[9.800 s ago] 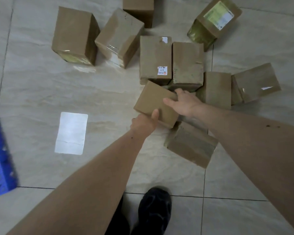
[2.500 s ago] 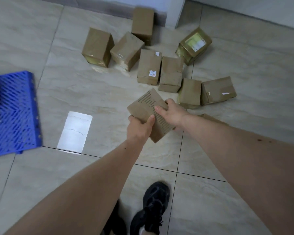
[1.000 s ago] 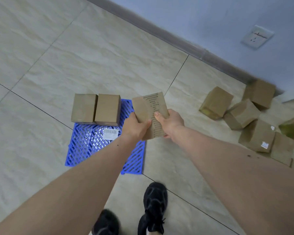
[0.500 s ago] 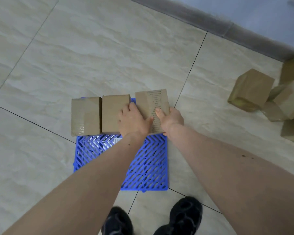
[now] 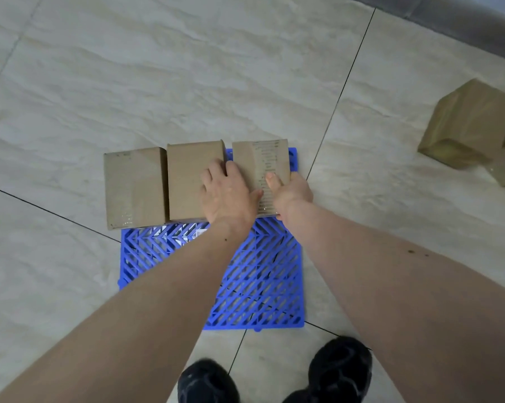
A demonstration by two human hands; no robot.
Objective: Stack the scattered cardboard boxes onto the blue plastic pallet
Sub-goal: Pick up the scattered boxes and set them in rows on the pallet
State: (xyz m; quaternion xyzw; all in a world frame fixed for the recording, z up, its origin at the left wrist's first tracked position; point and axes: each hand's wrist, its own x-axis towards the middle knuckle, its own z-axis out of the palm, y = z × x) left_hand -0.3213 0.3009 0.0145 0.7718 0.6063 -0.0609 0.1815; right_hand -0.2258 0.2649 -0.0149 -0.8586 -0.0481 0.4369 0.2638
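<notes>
Three cardboard boxes in a row along the far edge of one blue pallet (image 5: 263,280), third box (image 5: 260,170) at the right end — left hand (image 5: 228,196) and right hand (image 5: 292,193) both clasping it, two more boxes (image 5: 472,123) on the floor (image 5: 187,68) — two black shoes (image 5: 341,370).

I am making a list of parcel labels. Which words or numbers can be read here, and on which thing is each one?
None can be read.
Box with printed lines, held by left hand and right hand: print too blurred.
White label on blue pallet: mostly hidden, unreadable.
</notes>
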